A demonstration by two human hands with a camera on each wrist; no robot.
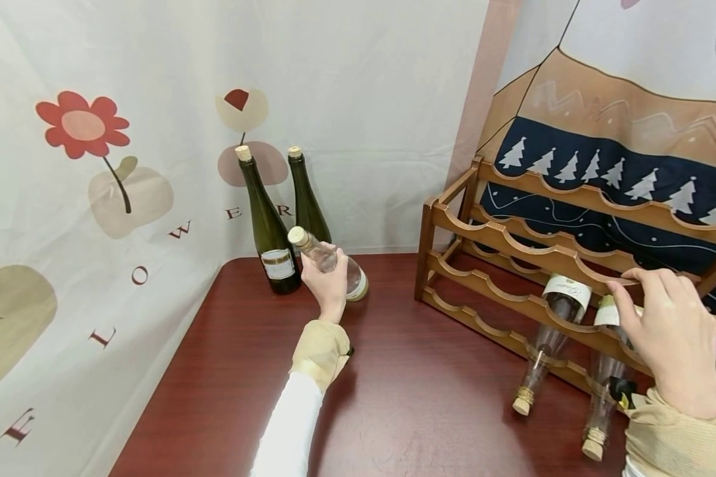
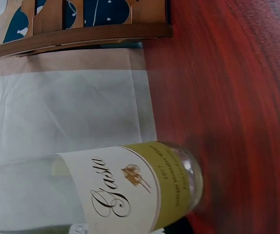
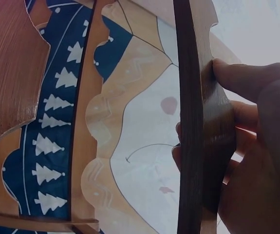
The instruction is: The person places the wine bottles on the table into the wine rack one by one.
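My left hand [image 1: 328,285] grips a clear glass wine bottle [image 1: 358,283] around its upper part, the corked neck tilted up to the left. The left wrist view shows its white and olive label [image 2: 122,187] close up; its base looks near the tabletop, but contact is unclear. On the right, my right hand [image 1: 674,331] holds the upper front rail of a wooden wine rack [image 1: 501,232]. In the right wrist view, the thumb lies on one side of the rail [image 3: 196,122] and fingertips show on the other.
Two clear corked bottles, one left [image 1: 550,338] and one right [image 1: 602,391], lie in the rack, necks pointing toward me. Two dark green bottles, one in front [image 1: 265,218] and one behind [image 1: 310,212], stand at the back of the red-brown table [image 1: 394,397]. Printed curtains [image 1: 364,99] hang behind.
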